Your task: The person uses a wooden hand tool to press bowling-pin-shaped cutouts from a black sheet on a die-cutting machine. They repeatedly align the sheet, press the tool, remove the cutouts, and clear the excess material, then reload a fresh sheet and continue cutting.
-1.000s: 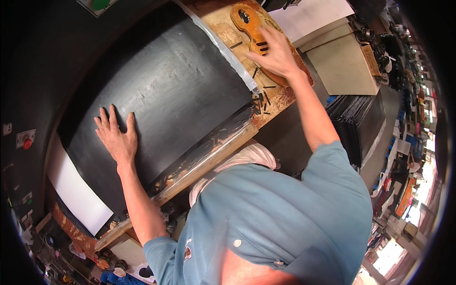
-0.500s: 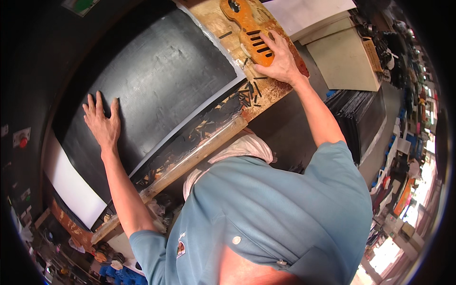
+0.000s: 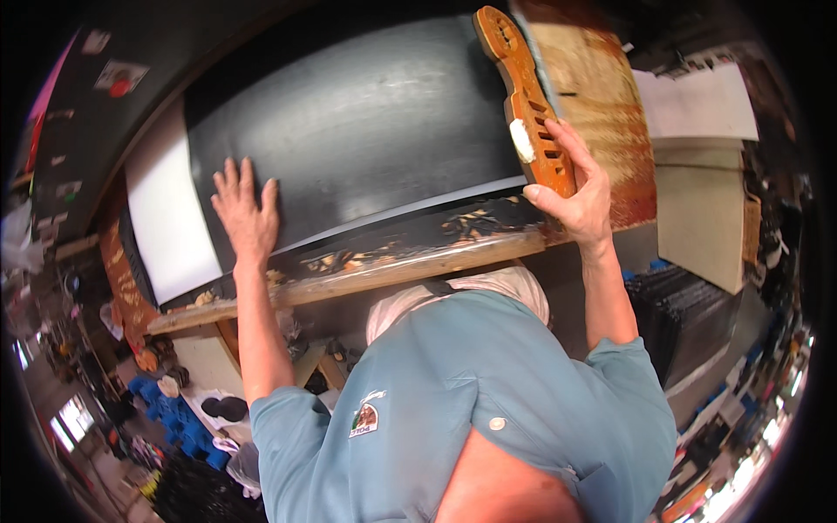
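Right hand (image 3: 582, 199) pinching the near end of a long orange block with slots (image 3: 525, 94). Block over the right end of a black sheet (image 3: 357, 122) on the counter (image 3: 603, 96), long way going ahead from that hand, tipping a bit left. Cannot tell if lifted or resting. Left hand (image 3: 246, 211) spread wide, flat on the other end of the sheet, well apart from the block. Right hand much nearer to it.
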A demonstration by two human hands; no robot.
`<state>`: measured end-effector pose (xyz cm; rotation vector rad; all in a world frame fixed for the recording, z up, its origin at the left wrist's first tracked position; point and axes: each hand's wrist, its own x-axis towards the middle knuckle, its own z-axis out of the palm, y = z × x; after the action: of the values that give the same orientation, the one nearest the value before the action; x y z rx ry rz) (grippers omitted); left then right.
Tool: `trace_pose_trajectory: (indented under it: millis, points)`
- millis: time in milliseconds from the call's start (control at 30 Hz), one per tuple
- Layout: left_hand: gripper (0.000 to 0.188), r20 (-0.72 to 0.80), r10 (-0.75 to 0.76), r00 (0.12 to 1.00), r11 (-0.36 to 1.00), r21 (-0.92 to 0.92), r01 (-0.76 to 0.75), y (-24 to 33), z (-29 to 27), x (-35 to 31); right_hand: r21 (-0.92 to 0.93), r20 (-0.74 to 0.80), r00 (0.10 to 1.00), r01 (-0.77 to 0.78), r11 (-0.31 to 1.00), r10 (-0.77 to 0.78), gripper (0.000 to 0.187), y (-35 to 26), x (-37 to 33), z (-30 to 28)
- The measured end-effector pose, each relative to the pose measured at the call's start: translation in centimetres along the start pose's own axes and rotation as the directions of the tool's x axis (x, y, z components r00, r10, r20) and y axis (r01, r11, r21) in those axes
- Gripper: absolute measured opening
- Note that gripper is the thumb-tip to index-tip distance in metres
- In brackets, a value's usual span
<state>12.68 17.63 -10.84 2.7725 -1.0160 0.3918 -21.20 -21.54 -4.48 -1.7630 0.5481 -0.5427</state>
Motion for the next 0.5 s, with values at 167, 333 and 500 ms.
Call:
trace_pose_trajectory:
  millis: [167, 333, 500]
  points:
    - [0.057, 0.084, 0.050, 0.995, 0.975, -0.220, -0.030, -1.6, -2.2, 0.1, 0.135, 0.148, 0.989, -0.031, 0.990, 0.011, 0.089, -3.2, 1.1, 8.9]
    - [0.054, 0.070, -0.078, 0.994, 0.980, -0.179, 0.090, -7.6, -4.1, -1.5, 0.060, 0.259, 0.963, 0.062, 0.996, -0.075, 0.093, -5.9, 1.8, 18.4]
    - [0.057, -0.020, 0.074, 0.997, 0.942, -0.326, -0.077, -10.3, -3.2, -1.6, -0.148, 0.297, 0.935, 0.244, 0.958, -0.192, 0.089, -7.7, 3.0, 28.4]
